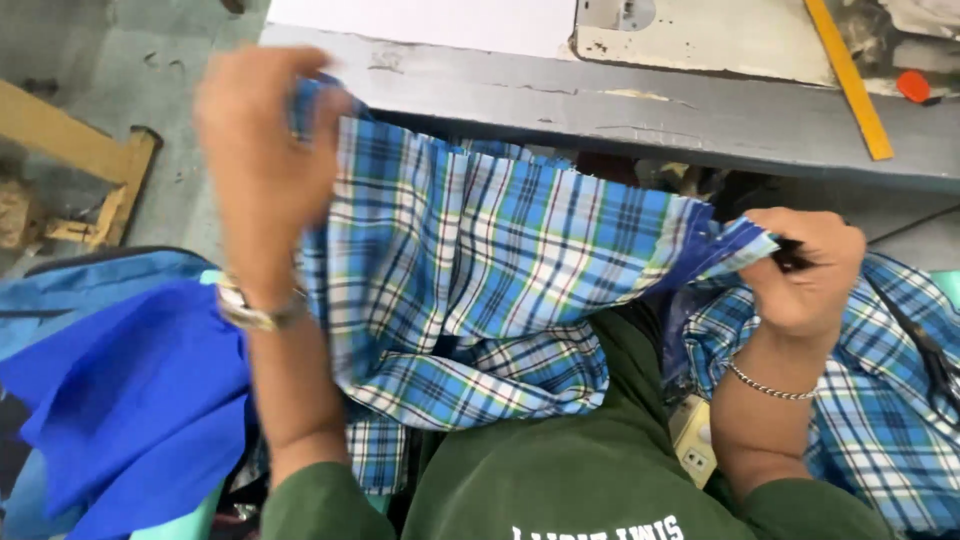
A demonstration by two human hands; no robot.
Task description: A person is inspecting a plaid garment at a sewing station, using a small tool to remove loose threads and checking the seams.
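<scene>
Both hands stretch a blue-and-white plaid cotton cloth (480, 260) taut: left hand (262, 165) fingers clamp one edge, right hand (800, 270) fingers pinch the other, below the grey wooden surface (640, 110).

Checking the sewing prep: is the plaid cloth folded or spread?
Spread: the left hand and right hand hold the plaid cloth stretched between them.
</scene>
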